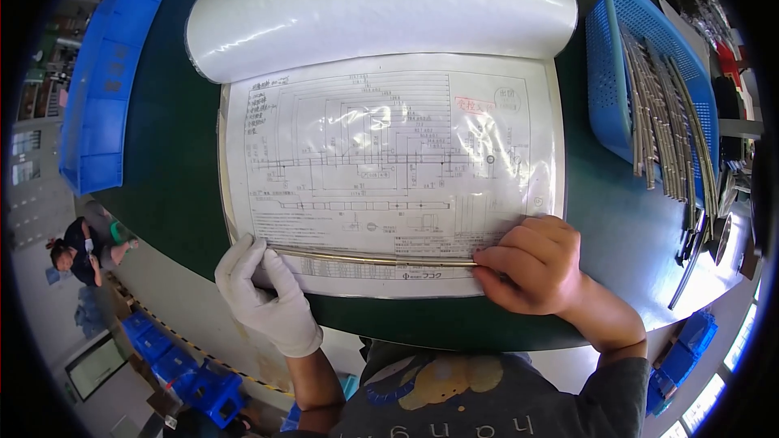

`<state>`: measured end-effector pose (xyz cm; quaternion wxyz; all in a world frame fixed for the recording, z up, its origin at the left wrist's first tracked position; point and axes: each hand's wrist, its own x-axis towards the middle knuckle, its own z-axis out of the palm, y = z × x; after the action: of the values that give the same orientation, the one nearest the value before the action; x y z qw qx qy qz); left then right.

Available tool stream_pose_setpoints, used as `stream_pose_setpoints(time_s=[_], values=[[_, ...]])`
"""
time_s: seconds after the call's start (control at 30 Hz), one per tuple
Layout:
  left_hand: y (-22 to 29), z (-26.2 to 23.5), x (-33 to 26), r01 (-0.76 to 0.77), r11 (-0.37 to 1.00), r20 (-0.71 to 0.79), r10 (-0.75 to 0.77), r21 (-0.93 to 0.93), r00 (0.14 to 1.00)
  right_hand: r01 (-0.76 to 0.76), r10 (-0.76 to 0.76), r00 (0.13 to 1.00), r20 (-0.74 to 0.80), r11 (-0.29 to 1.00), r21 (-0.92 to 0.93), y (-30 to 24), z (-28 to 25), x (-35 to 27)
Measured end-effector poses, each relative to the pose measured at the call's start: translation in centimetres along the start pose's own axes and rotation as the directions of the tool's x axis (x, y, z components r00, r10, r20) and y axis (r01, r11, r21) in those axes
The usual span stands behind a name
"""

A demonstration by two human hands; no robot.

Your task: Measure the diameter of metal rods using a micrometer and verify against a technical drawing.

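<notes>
A thin metal rod [373,259] lies across the lower part of a technical drawing in a clear plastic sleeve [389,154], part of a flipped-open binder on a dark green table [170,162]. My left hand [264,296], in a white glove, pinches the rod's left end against the sheet. Bare and curled, my right hand [531,264] holds the rod's right end down. The rod runs almost level between the two hands.
A blue mesh basket [617,65] at the right holds several long metal rods [665,122]. A blue plastic bin [105,73] stands at the table's left edge. Another person [81,247] crouches on the floor far left. Blue crates [195,381] sit on the floor below.
</notes>
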<state>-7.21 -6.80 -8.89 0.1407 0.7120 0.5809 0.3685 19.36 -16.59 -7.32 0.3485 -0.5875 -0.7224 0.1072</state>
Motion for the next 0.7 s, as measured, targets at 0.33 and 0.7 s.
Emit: stream_pose_setpoints(time_s=[0.33, 0.7], values=[[-0.05, -0.08, 0.30, -0.047, 0.999, -0.018, 0.047, 0.011, 0.999, -0.001, 0.001, 1.000, -0.007, 1.000, -0.008, -0.10, 0.11, 0.13], [-0.04, 0.19, 0.19, -0.030, 0.999, -0.032, 0.029, -0.034, 0.999, -0.008, 0.008, 1.000, -0.016, 1.000, -0.010, -0.11, 0.03, 0.11]])
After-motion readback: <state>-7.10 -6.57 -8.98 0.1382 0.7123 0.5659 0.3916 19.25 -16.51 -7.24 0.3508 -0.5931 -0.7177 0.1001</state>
